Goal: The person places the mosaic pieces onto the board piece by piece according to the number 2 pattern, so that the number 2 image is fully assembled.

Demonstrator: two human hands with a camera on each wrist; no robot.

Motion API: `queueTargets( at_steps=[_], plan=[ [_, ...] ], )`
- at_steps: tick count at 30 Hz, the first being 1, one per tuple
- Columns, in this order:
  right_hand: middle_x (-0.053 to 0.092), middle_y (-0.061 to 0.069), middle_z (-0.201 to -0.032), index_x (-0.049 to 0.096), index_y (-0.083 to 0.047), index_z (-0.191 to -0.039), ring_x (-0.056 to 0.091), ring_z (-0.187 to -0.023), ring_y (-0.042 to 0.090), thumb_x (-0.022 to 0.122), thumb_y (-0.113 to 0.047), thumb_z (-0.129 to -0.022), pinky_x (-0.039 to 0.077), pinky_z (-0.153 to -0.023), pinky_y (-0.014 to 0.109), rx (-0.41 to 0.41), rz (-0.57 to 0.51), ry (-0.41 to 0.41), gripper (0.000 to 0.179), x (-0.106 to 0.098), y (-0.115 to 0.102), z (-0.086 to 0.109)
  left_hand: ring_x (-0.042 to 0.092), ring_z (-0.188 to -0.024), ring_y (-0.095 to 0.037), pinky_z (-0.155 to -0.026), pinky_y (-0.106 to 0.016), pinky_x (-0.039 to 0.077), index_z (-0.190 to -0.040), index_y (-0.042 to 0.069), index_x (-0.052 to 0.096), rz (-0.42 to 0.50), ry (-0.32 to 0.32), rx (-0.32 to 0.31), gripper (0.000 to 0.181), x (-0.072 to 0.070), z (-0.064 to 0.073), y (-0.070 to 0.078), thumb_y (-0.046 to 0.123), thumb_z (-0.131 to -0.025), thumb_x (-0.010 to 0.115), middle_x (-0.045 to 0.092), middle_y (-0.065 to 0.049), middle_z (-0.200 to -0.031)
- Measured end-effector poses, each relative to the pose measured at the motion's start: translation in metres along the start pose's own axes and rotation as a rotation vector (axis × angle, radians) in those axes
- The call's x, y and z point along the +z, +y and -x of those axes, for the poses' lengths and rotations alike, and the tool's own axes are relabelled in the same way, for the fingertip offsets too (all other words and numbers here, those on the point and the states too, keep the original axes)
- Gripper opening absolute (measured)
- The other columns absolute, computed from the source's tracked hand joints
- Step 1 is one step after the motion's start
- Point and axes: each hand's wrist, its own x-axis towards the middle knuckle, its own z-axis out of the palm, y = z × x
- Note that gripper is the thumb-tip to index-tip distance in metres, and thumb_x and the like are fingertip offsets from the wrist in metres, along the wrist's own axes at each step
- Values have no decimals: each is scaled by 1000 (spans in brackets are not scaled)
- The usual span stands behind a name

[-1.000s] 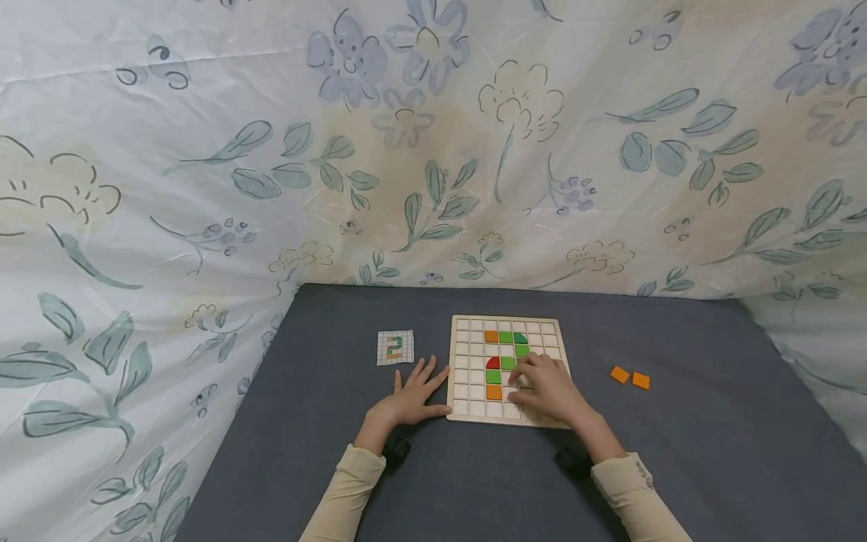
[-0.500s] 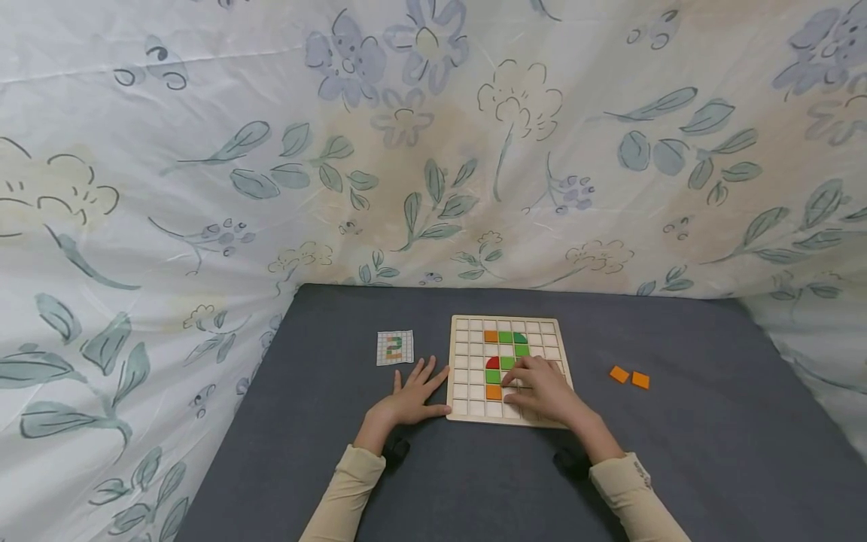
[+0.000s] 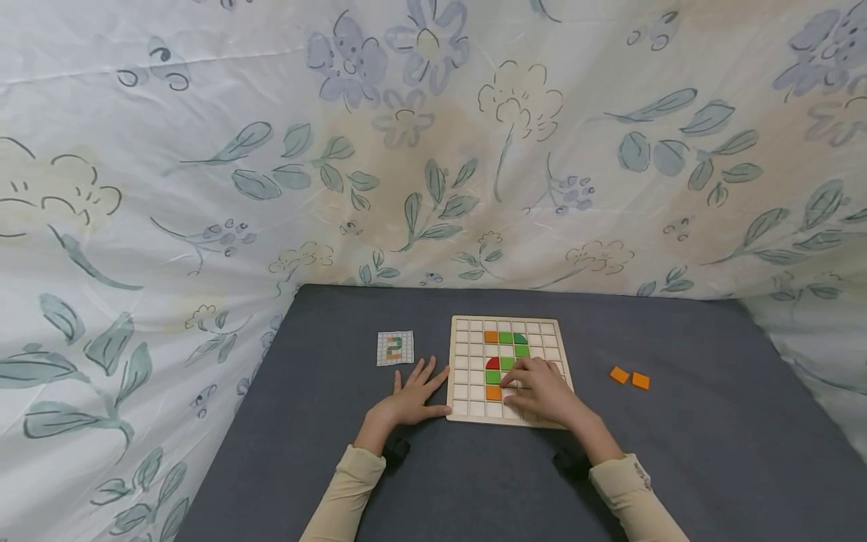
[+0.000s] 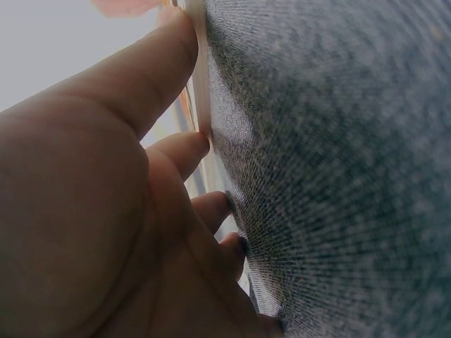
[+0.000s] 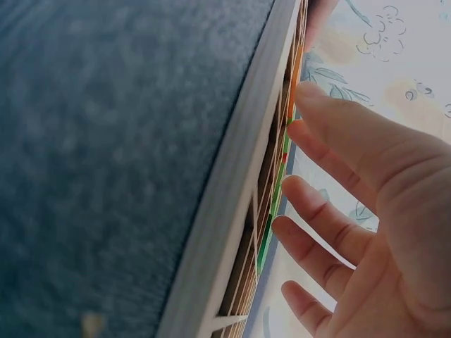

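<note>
In the head view a wooden grid board (image 3: 477, 412) lies on the dark table, holding coloured tiles: orange, green and one red piece with a curved edge. My left hand (image 3: 406, 403) lies spread on the cloth, thumb and a fingertip against the board's left edge; the left wrist view shows those fingertips at its side. Over the lower right of the board is my right hand (image 3: 549, 388), covering several cells. Its index and thumb tips are right at the right side of the lower orange tile (image 3: 494, 393). In the right wrist view its fingers (image 5: 310, 201) are apart and gently bent.
Two loose orange tiles (image 3: 630, 378) lie to the right of the board. Left of it is a small pattern card (image 3: 395, 348) with a coloured figure 2 on a grid. A flowered curtain (image 3: 433, 150) hangs behind the table (image 3: 339, 316).
My right hand has shifted slightly left across the board, bringing its index and thumb tips to the lower orange tile. My left hand, the card and the loose tiles stay where they were.
</note>
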Motion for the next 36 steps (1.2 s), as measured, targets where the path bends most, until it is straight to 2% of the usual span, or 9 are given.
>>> queueTargets(
  at_steps=[12, 19, 27, 36],
  plan=[
    [57, -2, -100, 72, -24, -98, 50, -94, 20, 76, -29, -78, 34, -85, 52, 58, 11, 50, 21, -9, 12, 10, -3, -143, -34, -104, -68, -6, -150, 19, 19, -2, -2, 0, 75, -1, 4, 1, 46, -90, 55, 4, -11, -156],
    [56, 0, -99, 71, -22, -98, 51, -93, 22, 76, -28, -77, 30, -90, 59, 113, 21, 65, 22, -16, 21, 18, -2, -143, -35, -104, -68, -6, -150, 18, 20, -1, -4, 4, 74, -1, 6, 2, 45, -90, 55, 4, -12, -156],
    [56, 4, -103, 71, -20, -99, 49, -97, 27, 75, -27, -79, 27, -90, 58, 170, 6, 88, 22, -23, 31, 28, -2, -143, -34, -105, -67, -6, -150, 18, 20, -13, -5, -1, 74, 0, 6, 1, 46, -90, 55, 4, -12, -156],
    [55, 9, -108, 70, -17, -102, 48, -97, 30, 75, -25, -79, 27, -87, 59, 164, 20, 136, 25, -29, 51, 40, -2, -143, -33, -105, -67, -6, -150, 19, 19, -8, -8, -3, 75, 1, 5, 1, 46, -90, 55, 4, -11, -156]
  ],
)
